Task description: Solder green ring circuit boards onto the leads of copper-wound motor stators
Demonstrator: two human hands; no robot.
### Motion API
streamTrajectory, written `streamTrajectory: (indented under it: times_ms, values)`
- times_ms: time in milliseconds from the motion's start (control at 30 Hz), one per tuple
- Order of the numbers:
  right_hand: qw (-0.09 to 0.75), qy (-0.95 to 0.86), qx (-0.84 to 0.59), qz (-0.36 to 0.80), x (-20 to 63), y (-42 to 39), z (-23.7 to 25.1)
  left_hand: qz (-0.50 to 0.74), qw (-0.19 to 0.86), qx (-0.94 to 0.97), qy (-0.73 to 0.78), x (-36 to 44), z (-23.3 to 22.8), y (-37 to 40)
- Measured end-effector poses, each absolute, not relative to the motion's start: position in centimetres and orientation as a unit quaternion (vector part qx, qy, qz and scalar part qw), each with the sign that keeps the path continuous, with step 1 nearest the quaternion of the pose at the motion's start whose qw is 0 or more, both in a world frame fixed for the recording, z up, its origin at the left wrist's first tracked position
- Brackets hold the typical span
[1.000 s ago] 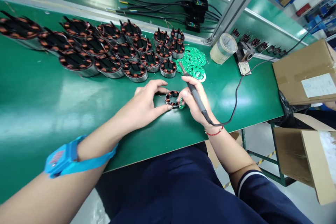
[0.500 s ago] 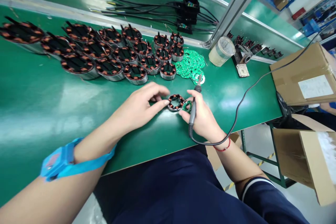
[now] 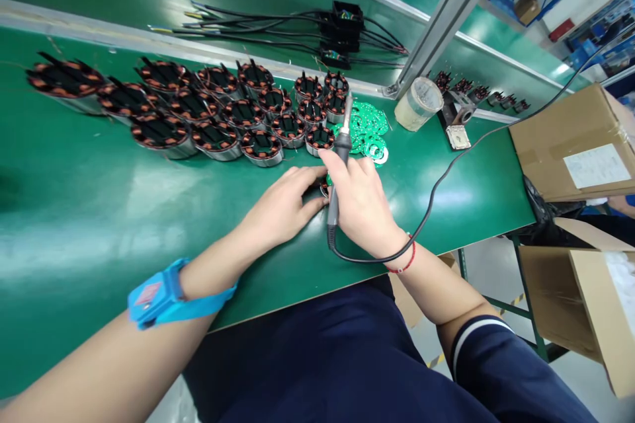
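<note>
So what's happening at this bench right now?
A person sits at a green bench. The right hand grips a corded soldering iron, tip pointing away. The left hand touches a small wound stator, mostly hidden between the hands. Rows of similar stators and a pile of green circuit boards lie behind.

Surface (image 3: 99,211) we're working on: glossy green. Stators (image 3: 213,115) beyond our hands: black cores, copper-orange windings, silver rims. Boards (image 3: 370,129) just past our right hand (image 3: 364,205): bright green, pale dots. Iron (image 3: 337,172) in it: black grip, black cord (image 3: 446,172). Left wrist strap (image 3: 163,294): blue, red patch. Right wrist thread (image 3: 404,264): red. Boxes (image 3: 575,139) to our right: brown cardboard, white label.
</note>
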State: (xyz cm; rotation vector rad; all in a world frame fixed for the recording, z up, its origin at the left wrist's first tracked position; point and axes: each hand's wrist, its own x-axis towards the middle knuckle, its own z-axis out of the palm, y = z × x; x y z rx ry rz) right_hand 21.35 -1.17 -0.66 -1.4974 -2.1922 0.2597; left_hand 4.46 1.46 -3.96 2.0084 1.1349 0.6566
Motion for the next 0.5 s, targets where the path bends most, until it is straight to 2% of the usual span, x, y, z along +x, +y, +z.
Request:
streamTrajectory:
  times_ms: [100,300,500]
  values:
    - [0.236,-0.791,-0.556,0.097,20.8,-1.5,-1.1,0.267,0.363,0.767,0.457,4.7,-4.0,1.3]
    - [0.289,-0.74,-0.594,0.129,21.4,-2.8,-2.4,0.321,0.376,0.748,0.443,4.3,-4.4,0.8]
    - [0.331,-0.745,-0.554,0.168,22.5,-3.9,-3.9,0.328,0.301,0.777,0.444,5.4,-3.5,0.2]
